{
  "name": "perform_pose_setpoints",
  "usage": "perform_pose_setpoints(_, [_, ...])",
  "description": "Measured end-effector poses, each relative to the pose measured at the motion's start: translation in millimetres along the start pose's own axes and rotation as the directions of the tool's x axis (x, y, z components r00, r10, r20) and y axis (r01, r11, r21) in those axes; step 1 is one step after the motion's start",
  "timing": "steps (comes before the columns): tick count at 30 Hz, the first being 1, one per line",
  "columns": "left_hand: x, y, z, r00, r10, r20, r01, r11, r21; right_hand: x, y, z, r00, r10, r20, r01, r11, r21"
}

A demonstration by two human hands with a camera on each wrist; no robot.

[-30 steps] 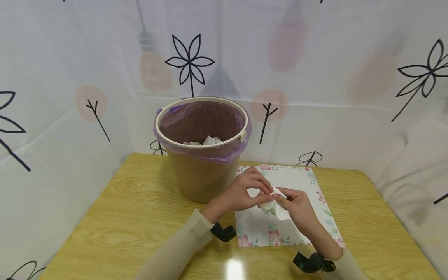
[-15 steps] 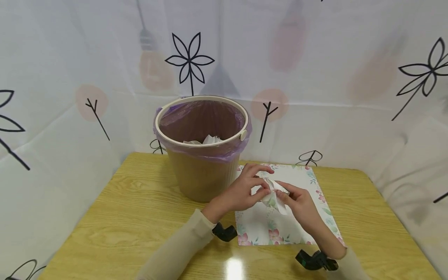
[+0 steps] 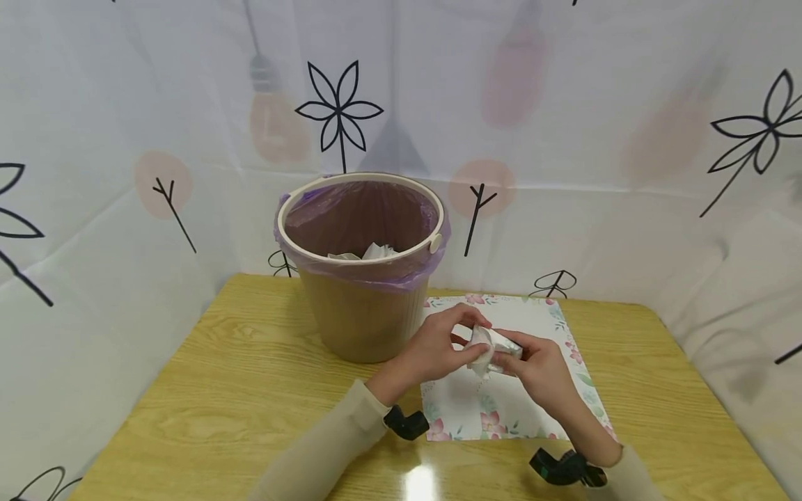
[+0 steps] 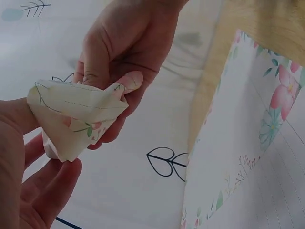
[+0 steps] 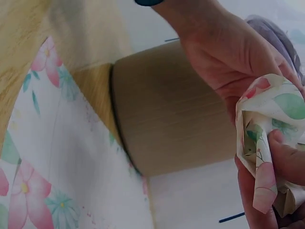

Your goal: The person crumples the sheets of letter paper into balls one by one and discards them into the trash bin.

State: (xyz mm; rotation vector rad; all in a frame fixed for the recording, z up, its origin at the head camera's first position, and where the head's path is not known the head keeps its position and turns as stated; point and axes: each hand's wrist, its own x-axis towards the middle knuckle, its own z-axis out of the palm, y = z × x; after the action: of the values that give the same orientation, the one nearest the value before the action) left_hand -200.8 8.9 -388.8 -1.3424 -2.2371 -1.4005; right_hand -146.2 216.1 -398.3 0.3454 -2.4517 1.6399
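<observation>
Between both hands is a crumpled, folded piece of floral-printed paper (image 3: 481, 348), held above a flat floral sheet of paper (image 3: 464, 410). My left hand (image 3: 438, 344) grips its left side, thumb in front and fingers behind. From the right, my right hand (image 3: 541, 365) pinches the other end. In the left wrist view the crumpled paper (image 4: 78, 117) shows folds and a rolled corner held by the right hand (image 4: 128, 52). The right wrist view shows my right thumb (image 5: 288, 157) pressing into the crumpled paper (image 5: 267, 100), with the left hand (image 5: 228, 52) beyond it.
A beige bin (image 3: 363, 320) with a purple liner (image 3: 401, 277) stands left of the sheet, white crumpled paper (image 3: 379, 250) inside it. Everything rests on a wooden table (image 3: 250, 376). A printed white curtain (image 3: 564, 139) hangs behind and at the sides.
The crumpled paper has been turned and folded into a more compact bundle. My left fingers, spread half a second ago, have closed in on its left side. The bin has stayed put.
</observation>
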Motion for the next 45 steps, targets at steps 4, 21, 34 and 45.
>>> perform_pose_setpoints(4, [-0.8, -3.4, -1.3, 1.000, 0.016, 0.021, -0.013, 0.985, -0.175, 1.6, 0.1, -3.8, 0.999, 0.041, 0.006, -0.041, 0.998, 0.057])
perform_pose_setpoints(21, [2.3, -1.2, 2.5, 0.994, -0.100, -0.044, 0.090, 0.980, -0.178, 0.7, 2.6, 0.0, 0.995, 0.041, 0.086, -0.052, 0.989, 0.137])
perform_pose_setpoints(34, [2.8, -0.2, 6.1, 0.979, -0.148, -0.140, 0.136, 0.986, -0.093, -0.6, -0.1, 9.3, 0.994, -0.102, 0.027, 0.104, 0.993, -0.059])
perform_pose_setpoints(45, [1.3, -0.7, -0.4, 0.988, -0.126, -0.085, 0.101, 0.964, -0.247, 3.0, 0.2, 4.0, 1.000, 0.005, -0.030, -0.004, 1.000, 0.030])
